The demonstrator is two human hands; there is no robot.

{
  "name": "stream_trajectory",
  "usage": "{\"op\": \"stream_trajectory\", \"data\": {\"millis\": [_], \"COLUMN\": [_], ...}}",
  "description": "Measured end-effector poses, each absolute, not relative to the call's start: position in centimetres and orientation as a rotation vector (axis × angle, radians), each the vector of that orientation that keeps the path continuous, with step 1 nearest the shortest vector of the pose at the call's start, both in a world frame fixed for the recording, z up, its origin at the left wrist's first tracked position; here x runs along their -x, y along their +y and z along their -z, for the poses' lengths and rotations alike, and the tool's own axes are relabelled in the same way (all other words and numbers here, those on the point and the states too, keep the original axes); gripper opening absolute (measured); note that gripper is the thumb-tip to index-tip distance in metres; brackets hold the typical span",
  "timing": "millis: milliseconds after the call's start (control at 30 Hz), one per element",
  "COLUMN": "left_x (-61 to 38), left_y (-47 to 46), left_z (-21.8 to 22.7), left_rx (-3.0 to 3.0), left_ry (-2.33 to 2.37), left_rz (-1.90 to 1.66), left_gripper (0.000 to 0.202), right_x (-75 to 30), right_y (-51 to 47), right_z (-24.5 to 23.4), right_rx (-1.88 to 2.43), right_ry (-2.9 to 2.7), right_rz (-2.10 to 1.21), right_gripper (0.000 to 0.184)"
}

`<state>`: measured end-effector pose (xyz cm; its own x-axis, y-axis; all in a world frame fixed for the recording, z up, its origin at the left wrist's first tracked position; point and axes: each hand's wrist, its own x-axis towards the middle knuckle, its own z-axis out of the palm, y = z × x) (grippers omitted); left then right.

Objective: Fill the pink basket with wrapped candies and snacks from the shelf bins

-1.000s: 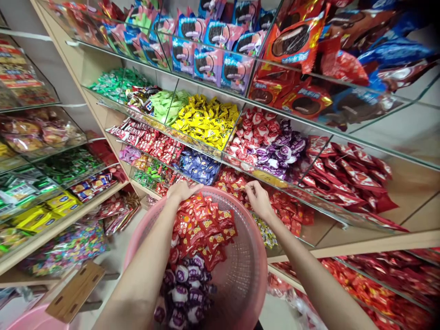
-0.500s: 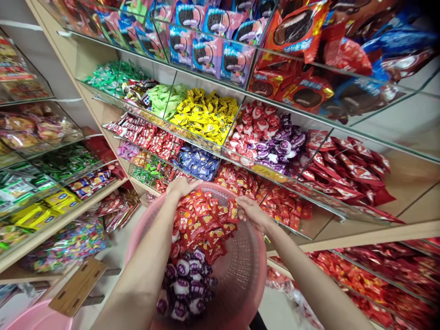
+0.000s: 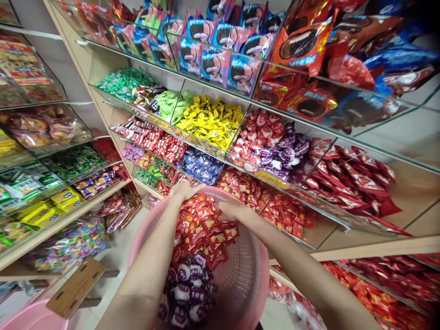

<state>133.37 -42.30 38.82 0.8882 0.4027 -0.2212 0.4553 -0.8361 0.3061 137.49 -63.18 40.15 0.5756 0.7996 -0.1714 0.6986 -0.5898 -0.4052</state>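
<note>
A round pink plastic basket is tilted in front of me. My left hand grips its far rim, thumb along the edge. Inside lies a heap of red-wrapped candies with orange prints. Below them sit purple-and-white twist-wrapped candies. My right hand reaches over the far rim onto the right side of the red heap. Its fingers are blurred and partly hidden, so whether they hold a candy cannot be made out.
Glass-fronted shelves rise ahead, with yellow-wrapped candies, blue-wrapped candies and more red candies just beyond the basket. Another shelf unit with snacks stands left. A wooden stool and a pink tub are at lower left.
My right hand has moved left, from the basket's right rim onto the red candies. My left hand keeps its hold on the rim. The view has shifted slightly.
</note>
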Motion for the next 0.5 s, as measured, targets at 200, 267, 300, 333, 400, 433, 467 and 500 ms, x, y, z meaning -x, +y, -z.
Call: {"op": "stream_trajectory", "data": {"millis": [200,267,300,333,400,433,467,500], "left_x": [-133.4,-133.4,-133.4,-133.5,-133.5,-133.5,-133.5,-133.5], "left_y": [-42.2,-42.2,-42.2,-42.2,-42.2,-42.2,-42.2,-42.2], "left_z": [-38.7,-38.6,-38.5,-38.5,-38.5,-38.4,-38.5,-38.5], "left_rx": [-2.701,-2.701,-2.703,-2.706,-2.709,-2.709,-2.708,-2.707], "left_ry": [0.629,0.625,0.620,0.615,0.619,0.627,0.633,0.638], "left_rz": [0.175,0.183,0.187,0.190,0.195,0.197,0.199,0.201], "left_gripper": [0.086,0.086,0.086,0.086,0.087,0.087,0.087,0.087], "right_x": [-137.3,-137.0,-136.9,-136.7,-136.6,-136.7,-137.0,-137.5], "right_y": [-62.4,-62.6,-62.8,-62.9,-63.2,-63.3,-63.4,-63.6], "right_z": [-38.7,-39.1,-39.4,-39.9,-41.0,-41.7,-42.3,-42.9], "right_rx": [2.528,2.517,2.522,2.533,2.555,2.555,2.546,2.530], "right_ry": [-1.428,-1.447,-1.460,-1.470,-1.487,-1.489,-1.476,-1.449], "right_rz": [-0.531,-0.517,-0.517,-0.519,-0.526,-0.526,-0.515,-0.485], "right_gripper": [0.026,0.024,0.024,0.024,0.027,0.027,0.027,0.026]}}
